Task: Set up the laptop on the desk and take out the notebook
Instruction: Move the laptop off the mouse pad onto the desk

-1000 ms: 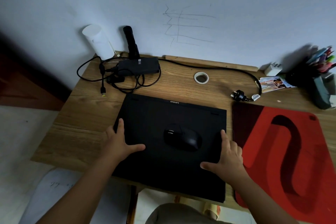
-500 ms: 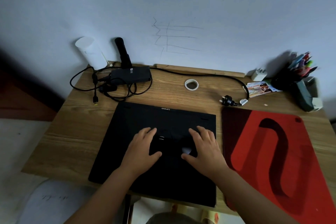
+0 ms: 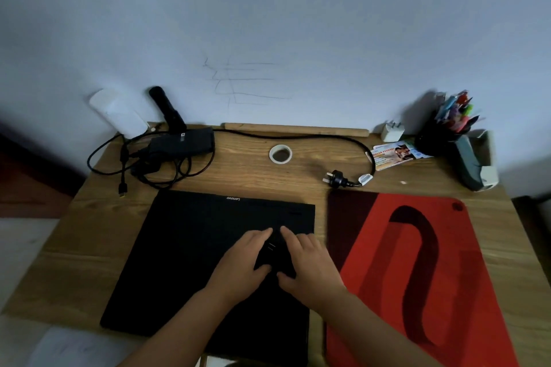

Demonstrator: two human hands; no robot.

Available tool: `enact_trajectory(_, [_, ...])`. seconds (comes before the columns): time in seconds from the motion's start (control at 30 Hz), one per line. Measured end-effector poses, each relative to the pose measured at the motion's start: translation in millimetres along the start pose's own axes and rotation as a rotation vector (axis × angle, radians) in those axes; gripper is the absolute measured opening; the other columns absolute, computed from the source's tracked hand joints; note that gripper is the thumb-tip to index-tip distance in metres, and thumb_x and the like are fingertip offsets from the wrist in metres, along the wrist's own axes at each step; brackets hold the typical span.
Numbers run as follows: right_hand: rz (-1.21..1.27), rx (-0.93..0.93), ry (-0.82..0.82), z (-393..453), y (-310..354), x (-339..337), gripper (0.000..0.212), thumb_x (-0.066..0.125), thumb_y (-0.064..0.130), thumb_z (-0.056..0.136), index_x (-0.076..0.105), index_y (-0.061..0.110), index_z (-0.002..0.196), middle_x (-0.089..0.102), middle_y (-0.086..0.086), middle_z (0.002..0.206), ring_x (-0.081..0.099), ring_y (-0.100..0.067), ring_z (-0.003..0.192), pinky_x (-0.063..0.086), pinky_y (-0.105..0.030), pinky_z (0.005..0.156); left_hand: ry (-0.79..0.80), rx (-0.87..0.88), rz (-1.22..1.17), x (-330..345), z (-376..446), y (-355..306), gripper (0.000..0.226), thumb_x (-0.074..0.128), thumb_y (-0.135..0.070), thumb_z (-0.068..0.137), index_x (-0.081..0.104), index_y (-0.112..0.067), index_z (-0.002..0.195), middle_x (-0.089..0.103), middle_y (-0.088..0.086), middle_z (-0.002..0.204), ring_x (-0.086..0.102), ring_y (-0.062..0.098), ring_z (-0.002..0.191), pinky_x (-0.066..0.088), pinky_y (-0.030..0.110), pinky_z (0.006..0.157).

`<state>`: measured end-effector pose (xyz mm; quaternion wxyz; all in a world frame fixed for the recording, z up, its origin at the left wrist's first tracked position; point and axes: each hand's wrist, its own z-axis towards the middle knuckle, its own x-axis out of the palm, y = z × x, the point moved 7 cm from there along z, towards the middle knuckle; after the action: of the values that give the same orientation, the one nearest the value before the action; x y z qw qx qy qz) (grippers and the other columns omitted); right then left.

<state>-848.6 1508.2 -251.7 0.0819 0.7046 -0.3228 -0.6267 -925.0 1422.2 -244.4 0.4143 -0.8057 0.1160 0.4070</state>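
Observation:
A closed black laptop (image 3: 190, 247) lies flat on the wooden desk (image 3: 59, 262), its logo at the far edge. A black mouse (image 3: 272, 256) sits on the lid, right of the middle. My left hand (image 3: 241, 265) and my right hand (image 3: 310, 268) cup the mouse from both sides, fingers curled around it and fingertips nearly meeting at its far end. No notebook is in view.
A red mouse pad (image 3: 447, 262) lies to the right of the laptop. Behind are a power adapter with tangled cables (image 3: 182, 143), a loose plug (image 3: 337, 180), a tape roll (image 3: 280, 154), a pen holder (image 3: 453, 134), a white charger (image 3: 392, 131) and a flashlight (image 3: 167, 110).
My hands left the laptop's sides, came together over the lid and closed around the mouse. The view tilted, so the desk now sits lower in frame.

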Motion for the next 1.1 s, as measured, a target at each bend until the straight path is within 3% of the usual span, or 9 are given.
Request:
enact_trajectory(0.2, [0.164, 0.187, -0.216, -21.0, -71.0, -40.4, 0.087, 0.064, 0.036, 0.073, 0.019, 0.014, 0.143, 0.055, -0.009, 0.12, 0.045, -0.027, 0.109, 0.039, -0.034, 0.098, -0.001, 0.103, 0.012, 17.9, 35.3, -56.2, 0.065, 0.063, -0.018, 0.084, 0.03, -0.024, 0.139, 0.035, -0.008, 0.142, 0.039, 0.009, 0.126, 0.041, 0.031, 0.103])
enact_trajectory(0.37, [0.192, 0.487, -0.37, -56.2, -134.9, -63.6, 0.089, 0.07, 0.031, 0.072, 0.02, 0.011, 0.143, 0.056, -0.013, 0.12, 0.045, -0.03, 0.11, 0.037, -0.036, 0.096, 0.1, 0.238, 0.044, 46.8, 67.0, -91.7, 0.064, 0.063, -0.021, 0.084, 0.031, -0.025, 0.139, 0.039, -0.007, 0.14, 0.041, 0.008, 0.124, 0.04, 0.026, 0.101])
enact_trajectory(0.47, [0.208, 0.604, -0.367, -67.0, -147.7, -56.3, 0.089, 0.071, 0.029, 0.071, 0.021, 0.01, 0.142, 0.052, -0.014, 0.128, 0.044, -0.032, 0.113, 0.036, -0.04, 0.099, 0.129, 0.27, 0.07, 47.9, 76.3, -90.6, 0.063, 0.062, -0.023, 0.085, 0.031, -0.025, 0.139, 0.038, -0.009, 0.14, 0.041, 0.007, 0.123, 0.038, 0.02, 0.098])
enact_trajectory(0.53, [0.192, 0.637, -0.359, -69.6, -148.2, -50.0, 0.09, 0.073, 0.03, 0.069, 0.025, 0.01, 0.141, 0.054, -0.015, 0.127, 0.045, -0.033, 0.113, 0.038, -0.042, 0.098, 0.133, 0.297, 0.081, 46.1, 77.7, -87.2, 0.061, 0.061, -0.025, 0.085, 0.032, -0.024, 0.139, 0.037, -0.009, 0.14, 0.041, 0.006, 0.124, 0.036, 0.018, 0.097])
enact_trajectory(0.67, [0.0, 0.655, -0.423, -68.0, -149.3, -61.7, 0.078, 0.078, 0.039, 0.061, 0.049, 0.009, 0.127, 0.063, -0.014, 0.11, 0.054, -0.036, 0.105, 0.046, -0.049, 0.085, 0.109, 0.316, 0.082, 41.5, 78.1, -87.8, 0.054, 0.058, -0.028, 0.087, 0.037, -0.024, 0.136, 0.038, -0.009, 0.139, 0.04, 0.006, 0.124, 0.035, 0.019, 0.098])
enact_trajectory(0.83, [-0.012, 0.46, -0.51, 1.1, -98.2, -78.4, 0.043, 0.074, 0.025, 0.071, 0.062, 0.006, 0.107, 0.066, -0.015, 0.103, 0.058, -0.038, 0.097, 0.05, -0.048, 0.079, 0.066, 0.284, 0.08, -7.5, 87.1, -41.5, 0.047, 0.057, -0.031, 0.088, 0.044, -0.022, 0.132, 0.041, -0.009, 0.137, 0.042, 0.007, 0.122, 0.037, 0.022, 0.099])
enact_trajectory(0.93, [0.012, 0.423, -0.459, 45.7, -76.5, -80.7, 0.038, 0.066, 0.022, 0.078, 0.059, 0.006, 0.111, 0.063, -0.015, 0.109, 0.056, -0.035, 0.103, 0.049, -0.043, 0.081, 0.028, 0.245, 0.092, -38.5, 90.9, -6.4, 0.046, 0.056, -0.031, 0.088, 0.045, -0.021, 0.132, 0.041, -0.009, 0.137, 0.041, 0.007, 0.122, 0.033, 0.019, 0.098])
enact_trajectory(1.1, [0.105, 0.643, -0.376, 84.8, -97.0, -78.4, 0.04, 0.05, 0.008, 0.084, 0.04, 0.007, 0.123, 0.049, -0.014, 0.128, 0.049, -0.034, 0.114, 0.044, -0.041, 0.083, -0.002, 0.193, 0.115, -71.8, 98.2, 42.6, 0.046, 0.056, -0.032, 0.088, 0.045, -0.022, 0.132, 0.041, -0.009, 0.137, 0.04, 0.007, 0.123, 0.033, 0.02, 0.098])
